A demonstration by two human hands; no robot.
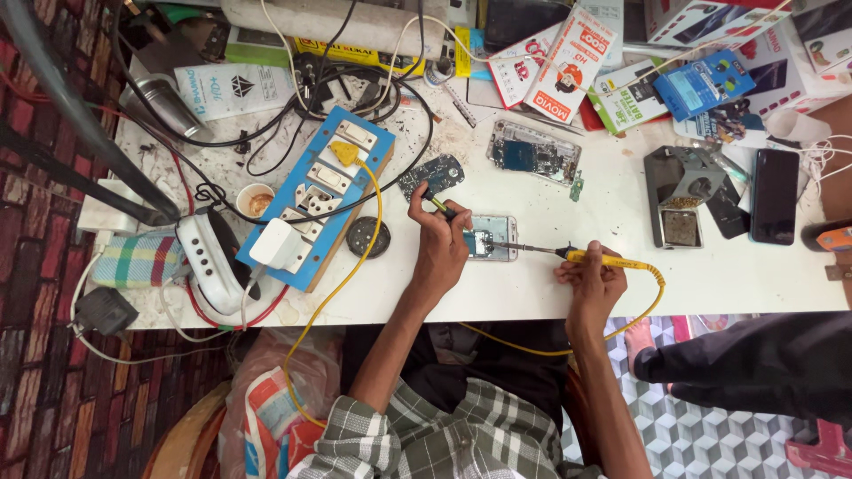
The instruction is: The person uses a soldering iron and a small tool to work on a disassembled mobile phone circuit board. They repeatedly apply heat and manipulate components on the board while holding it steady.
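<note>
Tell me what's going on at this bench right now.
A person sits at a white worktable with an opened phone lying in front of them. The right hand holds a yellow-handled soldering iron with its tip pointed at the phone's exposed inside. The left hand holds a thin tool beside the phone's left end. The iron's yellow cord runs to a blue power strip on the left. Another opened phone lies farther back.

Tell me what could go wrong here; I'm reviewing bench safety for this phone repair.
The soldering iron in the right hand works close to the left hand fingers steadying the opened phone, so a slip might burn them. Its yellow cord loops off the table edge and could snag.
</note>
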